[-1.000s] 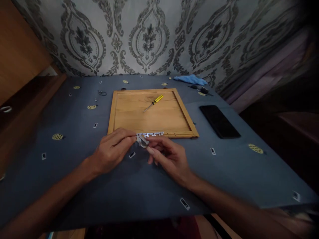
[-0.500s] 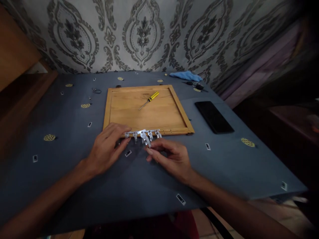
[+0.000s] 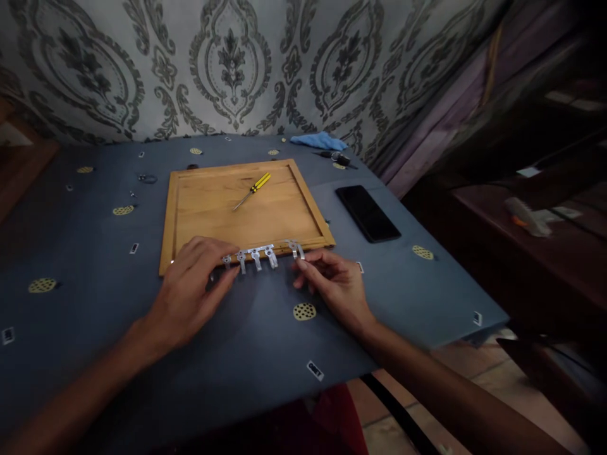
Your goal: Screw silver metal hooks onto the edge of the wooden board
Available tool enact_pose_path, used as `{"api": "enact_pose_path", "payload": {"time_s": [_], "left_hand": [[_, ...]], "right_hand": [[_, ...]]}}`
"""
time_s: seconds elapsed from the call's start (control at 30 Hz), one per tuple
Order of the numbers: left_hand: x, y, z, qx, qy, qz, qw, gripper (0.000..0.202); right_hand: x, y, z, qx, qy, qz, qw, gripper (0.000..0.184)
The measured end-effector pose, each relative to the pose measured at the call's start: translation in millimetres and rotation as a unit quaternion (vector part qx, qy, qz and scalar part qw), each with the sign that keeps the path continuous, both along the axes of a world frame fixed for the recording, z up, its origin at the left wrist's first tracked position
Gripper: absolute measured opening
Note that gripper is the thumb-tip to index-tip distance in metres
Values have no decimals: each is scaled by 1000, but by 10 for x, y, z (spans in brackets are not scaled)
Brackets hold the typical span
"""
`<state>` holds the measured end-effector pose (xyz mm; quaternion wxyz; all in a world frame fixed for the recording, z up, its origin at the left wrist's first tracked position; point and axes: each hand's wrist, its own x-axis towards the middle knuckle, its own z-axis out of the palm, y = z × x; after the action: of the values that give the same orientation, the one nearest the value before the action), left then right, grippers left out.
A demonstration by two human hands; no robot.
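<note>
The near edge of a framed wooden board (image 3: 203,208) carries a shiny metal hook rail (image 3: 256,252) with several hooks hanging over the front. My left hand (image 3: 190,291) pinches the rail's left end, thumb below and fingers on top by the board's edge. Between the thumb and fingers of my right hand (image 3: 339,287) is a separate metal hook (image 3: 297,249), just right of the rail, close to the board's edge. A gap shows between this hook and the rail. On the board lies a yellow and black screwdriver (image 3: 253,191), its tip toward the front left.
A black phone (image 3: 367,213) lies right of the board on the grey patterned tablecloth (image 3: 265,354). Keys (image 3: 337,158) and a blue cloth (image 3: 318,141) sit behind it. Small metal pieces (image 3: 147,179) lie at the back left. A patterned wall stands behind the table.
My right hand has shifted right along the board's edge with the hook, from in front of the rail's middle to beyond its right end. My left hand stays at the rail. The view has turned right.
</note>
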<state>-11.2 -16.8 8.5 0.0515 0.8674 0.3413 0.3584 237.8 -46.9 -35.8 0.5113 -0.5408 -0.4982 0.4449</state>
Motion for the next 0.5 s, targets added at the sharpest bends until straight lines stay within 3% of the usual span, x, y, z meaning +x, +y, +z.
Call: {"api": "enact_pose_path", "payload": {"time_s": [0.27, 0.5], "left_hand": [[270, 33, -48, 1, 2, -4, 1000, 17], [452, 150, -141, -74, 27, -6, 997, 30]], "right_hand": [[-37, 82, -62, -36, 5, 43, 998, 37], [-25, 111, -119, -33, -6, 53, 998, 29]]}}
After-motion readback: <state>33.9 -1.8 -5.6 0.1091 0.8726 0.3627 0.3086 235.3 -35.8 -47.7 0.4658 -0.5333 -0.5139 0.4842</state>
